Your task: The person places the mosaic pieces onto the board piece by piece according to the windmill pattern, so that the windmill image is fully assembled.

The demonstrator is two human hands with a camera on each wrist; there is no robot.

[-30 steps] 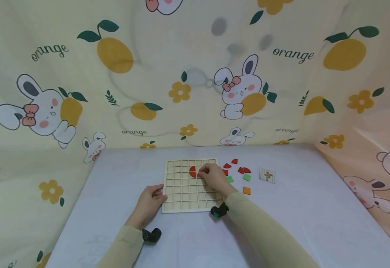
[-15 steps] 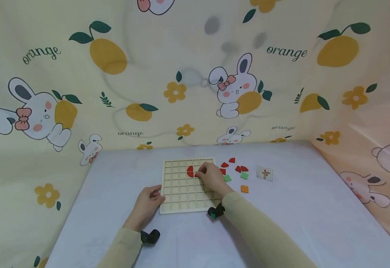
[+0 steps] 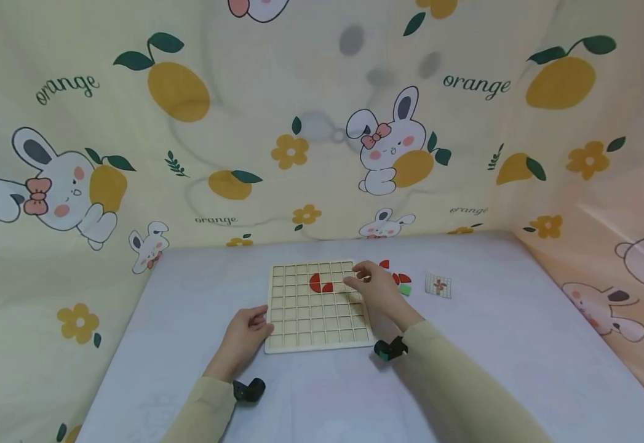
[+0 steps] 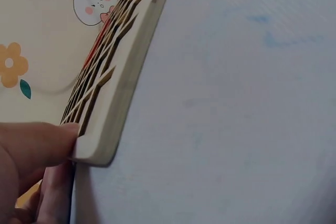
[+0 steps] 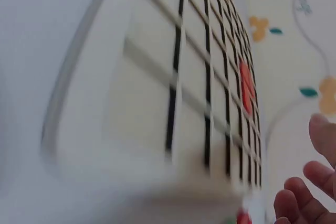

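A pale wooden grid board (image 3: 299, 320) lies flat on the table, with red pieces (image 3: 315, 283) in several of its cells, among them a red quarter-circle tile (image 3: 328, 287). At the board's left edge my left hand (image 3: 242, 338) holds the frame; in the left wrist view its thumb (image 4: 44, 140) rests on the board near a corner. My right hand (image 3: 379, 288) hovers over the board's right side, thumb and forefinger apart, nothing visible between them. The right wrist view shows its fingers (image 5: 304, 198) beyond the board edge.
Right of the board lie loose red quarter-circle pieces (image 3: 404, 278) and a green tile (image 3: 405, 290), partly behind my right hand. Farther right is a small card (image 3: 438, 285) with a pinwheel pattern on a grid. A printed cloth (image 3: 233, 123) rises behind the table.
My right hand has let go of the red quarter-circle tile, which stays in the grid, and has moved right with its fingers parting. The left hand stays at the board's edge.
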